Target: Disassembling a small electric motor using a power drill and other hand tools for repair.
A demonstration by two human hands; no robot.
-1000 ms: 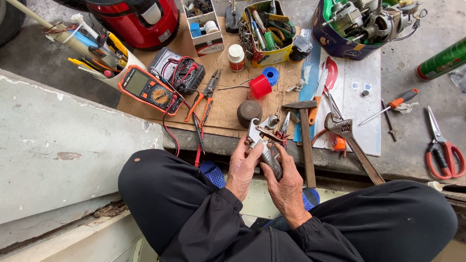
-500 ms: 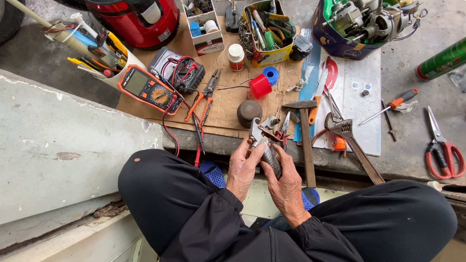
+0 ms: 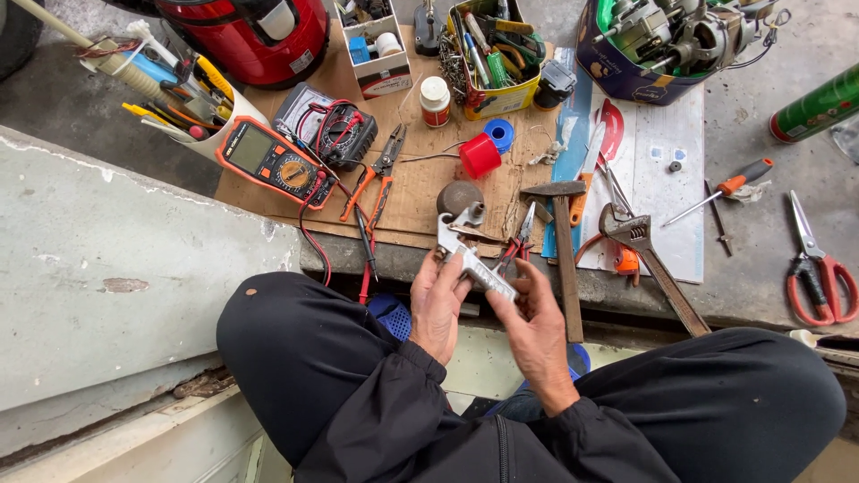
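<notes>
Both hands, left hand (image 3: 438,304) and right hand (image 3: 534,324), fingers closed round a small adjustable wrench (image 3: 467,253), steadying it over the lap.

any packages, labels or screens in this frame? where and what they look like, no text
Orange-and-black handheld multimeter, left on the cardboard sheet: grey rectangular screen, round dial.
Small white open cardboard box, top centre: holds small parts.
Yellow rectangular tin, beside that box: stuffed with tools.
Small white bottle with red label band, between them.
Green spray can, far right, lying down.
Dark blue tub, top right: motor parts inside.
</notes>
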